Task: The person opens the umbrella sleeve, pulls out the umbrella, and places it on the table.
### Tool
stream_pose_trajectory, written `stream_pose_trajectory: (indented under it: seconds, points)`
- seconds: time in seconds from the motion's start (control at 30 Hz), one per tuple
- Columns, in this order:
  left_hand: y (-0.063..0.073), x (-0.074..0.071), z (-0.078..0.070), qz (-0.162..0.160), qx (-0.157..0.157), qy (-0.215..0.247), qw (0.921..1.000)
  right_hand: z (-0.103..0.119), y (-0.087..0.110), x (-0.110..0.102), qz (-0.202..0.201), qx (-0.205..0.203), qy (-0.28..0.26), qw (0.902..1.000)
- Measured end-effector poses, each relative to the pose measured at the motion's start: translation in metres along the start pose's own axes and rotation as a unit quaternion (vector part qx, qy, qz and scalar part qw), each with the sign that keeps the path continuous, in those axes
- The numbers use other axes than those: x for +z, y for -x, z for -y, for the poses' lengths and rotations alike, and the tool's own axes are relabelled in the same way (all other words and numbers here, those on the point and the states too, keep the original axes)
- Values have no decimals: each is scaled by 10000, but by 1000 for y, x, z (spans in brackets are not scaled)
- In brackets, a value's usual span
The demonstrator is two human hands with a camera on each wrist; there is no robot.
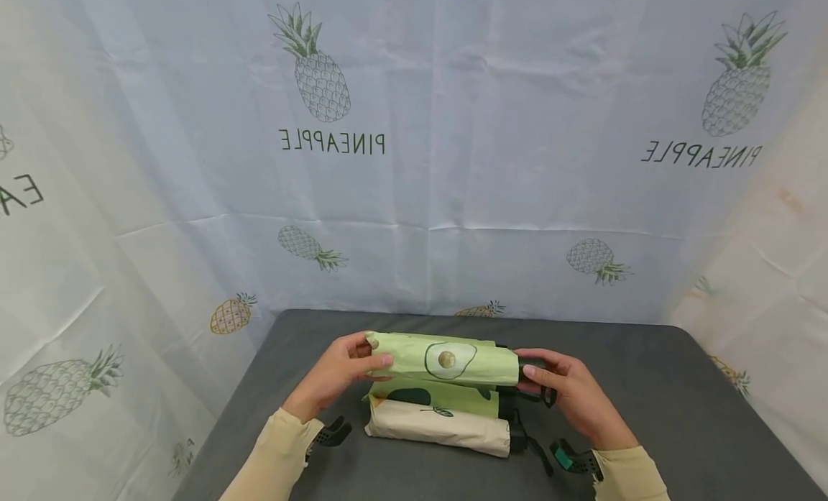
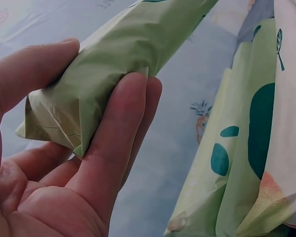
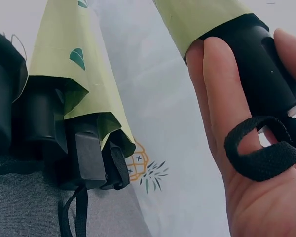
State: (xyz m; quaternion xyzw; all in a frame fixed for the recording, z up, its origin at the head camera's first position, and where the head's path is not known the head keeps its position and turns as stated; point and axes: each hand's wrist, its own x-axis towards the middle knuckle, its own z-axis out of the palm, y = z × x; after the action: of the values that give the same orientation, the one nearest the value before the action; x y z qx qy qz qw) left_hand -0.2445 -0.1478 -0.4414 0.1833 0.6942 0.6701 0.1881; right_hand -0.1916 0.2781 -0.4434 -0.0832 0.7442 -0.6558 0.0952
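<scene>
A folded umbrella in a light green sleeve with an avocado print (image 1: 401, 361) is held level between both hands. My left hand (image 1: 333, 375) pinches its closed sleeve end, thumb on one side and fingers on the other. At the opposite end, my right hand (image 1: 576, 393) grips the black handle (image 3: 261, 64), and a black strap loop (image 3: 261, 170) hangs across the fingers. Below lie more folded umbrellas side by side: a cream one (image 1: 440, 428) nearest, with green ones (image 1: 453, 400) behind it. Their black handles (image 3: 86, 153) all point right.
The umbrellas lie on a dark grey table (image 1: 647, 400) with rounded far corners. A pale curtain (image 1: 517, 163) printed with pineapples hangs behind it and along the sides. A dangling black strap (image 1: 540, 454) trails from the cream umbrella towards the right wrist.
</scene>
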Motion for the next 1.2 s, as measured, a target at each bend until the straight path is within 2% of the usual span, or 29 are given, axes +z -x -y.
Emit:
stream_pose_trajectory:
  seconds: [0.33, 0.5, 0.77, 1.2]
  points:
    - [0, 2, 6, 33, -49, 65, 10000, -3, 3, -5, 38, -83, 67, 9999]
    - [1, 4, 9, 66, -53, 73, 9999, -5, 5, -8, 99, -101, -194, 9997]
    - [1, 3, 7, -39, -86, 29, 10000, -5, 7, -12, -146, -45, -487, 9987]
    - [1, -1, 5, 20, -43, 44, 10000, -7, 8, -16, -208, -185, -676, 9973]
